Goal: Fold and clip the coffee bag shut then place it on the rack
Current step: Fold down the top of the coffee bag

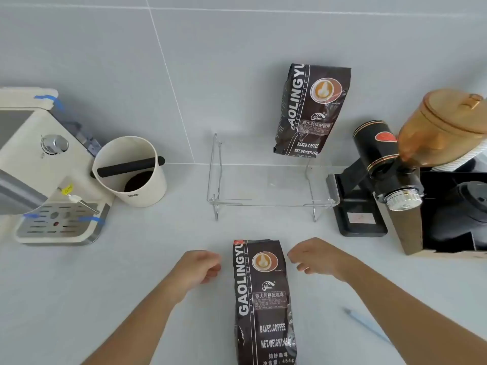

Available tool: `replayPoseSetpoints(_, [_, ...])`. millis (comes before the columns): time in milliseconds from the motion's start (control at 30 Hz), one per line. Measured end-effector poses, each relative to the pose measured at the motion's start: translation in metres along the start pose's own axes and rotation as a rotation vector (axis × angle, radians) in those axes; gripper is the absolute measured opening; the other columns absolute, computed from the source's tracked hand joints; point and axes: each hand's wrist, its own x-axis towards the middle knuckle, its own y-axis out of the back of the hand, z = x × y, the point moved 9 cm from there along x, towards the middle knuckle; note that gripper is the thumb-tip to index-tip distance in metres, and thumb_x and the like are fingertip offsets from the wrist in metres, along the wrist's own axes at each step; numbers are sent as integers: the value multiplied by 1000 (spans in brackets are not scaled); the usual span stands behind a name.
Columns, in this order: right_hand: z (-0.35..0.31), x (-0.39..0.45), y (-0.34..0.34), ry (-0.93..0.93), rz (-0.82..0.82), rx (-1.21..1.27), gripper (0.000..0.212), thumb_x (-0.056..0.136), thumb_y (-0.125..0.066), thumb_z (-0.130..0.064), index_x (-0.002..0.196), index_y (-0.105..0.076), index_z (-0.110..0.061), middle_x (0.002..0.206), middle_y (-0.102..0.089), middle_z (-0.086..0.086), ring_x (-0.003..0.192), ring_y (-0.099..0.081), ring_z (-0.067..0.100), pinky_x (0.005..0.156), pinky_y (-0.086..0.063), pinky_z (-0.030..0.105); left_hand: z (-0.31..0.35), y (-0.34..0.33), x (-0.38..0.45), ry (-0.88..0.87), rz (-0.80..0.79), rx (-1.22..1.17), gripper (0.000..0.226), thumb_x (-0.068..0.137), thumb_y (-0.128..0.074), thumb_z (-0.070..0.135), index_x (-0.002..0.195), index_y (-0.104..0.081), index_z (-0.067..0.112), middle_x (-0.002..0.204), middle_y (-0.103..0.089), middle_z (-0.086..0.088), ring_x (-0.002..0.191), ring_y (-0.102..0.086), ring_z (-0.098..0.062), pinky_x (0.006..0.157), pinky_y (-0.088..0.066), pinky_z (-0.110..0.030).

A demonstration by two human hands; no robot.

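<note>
A dark brown coffee bag [263,299] stands on the white counter right in front of me, its top edge level with my hands. My left hand [196,267] hovers just left of the bag's top, fingers loosely curled and holding nothing. My right hand [319,256] hovers just right of the top, fingers apart, also holding nothing. Neither hand touches the bag. A clear rack [266,204] with wire legs stands behind the bag. A second, matching coffee bag [312,109] stands on the rack's right end against the wall. A pale blue clip [366,324] lies on the counter under my right forearm.
An espresso machine [39,167] and a cream knock box [129,171] with a black bar stand at the left. A black coffee grinder [390,164] with an amber hopper and a dark box [453,214] stand at the right. A grey tiled wall backs the counter.
</note>
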Motion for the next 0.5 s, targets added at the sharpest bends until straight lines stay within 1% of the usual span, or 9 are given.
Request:
replayPoseSetpoints(100, [2, 3, -8, -6, 16, 181, 28, 83, -64, -29, 95, -73, -6, 90, -69, 5, 76, -63, 18, 72, -52, 28, 1, -12, 4, 17, 6, -87, 19, 90, -61, 23, 89, -73, 9, 85, -75, -7, 73, -67, -19, 75, -53, -32])
replayPoseSetpoints(200, [3, 4, -21, 16, 22, 293, 22, 86, -64, -32, 91, -75, -13, 89, -73, 3, 77, -65, 17, 74, -53, 27, 4, -29, 4, 41, -13, -136, 29, 87, -63, 30, 91, -74, 4, 84, -77, -8, 73, -66, -20, 72, -50, -30])
replayPoseSetpoints(267, [2, 5, -26, 26, 51, 350, 17, 87, -64, -28, 89, -75, -15, 85, -73, 3, 74, -64, 16, 75, -53, 29, 6, -38, 3, 50, -29, -175, 28, 86, -64, 31, 89, -74, 5, 85, -76, -11, 74, -63, -22, 74, -49, -33])
replayPoseSetpoints(367, [3, 7, -30, 34, 145, 451, 14, 88, -64, -20, 90, -74, -9, 86, -72, 9, 78, -62, 20, 79, -53, 36, 5, -43, 5, 40, 10, -250, 27, 89, -63, 23, 90, -73, -2, 90, -74, -19, 77, -61, -25, 81, -52, -41])
replayPoseSetpoints(433, [2, 6, -33, 31, 170, 528, 13, 88, -65, -16, 90, -73, -6, 86, -72, 12, 76, -64, 22, 75, -54, 36, 4, -42, 5, 35, 38, -276, 22, 91, -63, 20, 91, -73, 0, 93, -76, -20, 76, -65, -26, 86, -55, -43])
replayPoseSetpoints(500, [0, 3, -34, 32, 181, 566, 15, 88, -65, -16, 90, -73, -4, 84, -73, 12, 74, -64, 21, 68, -55, 32, 4, -42, 3, 27, 45, -304, 20, 91, -62, 18, 89, -73, 1, 88, -77, -17, 73, -67, -25, 79, -56, -38])
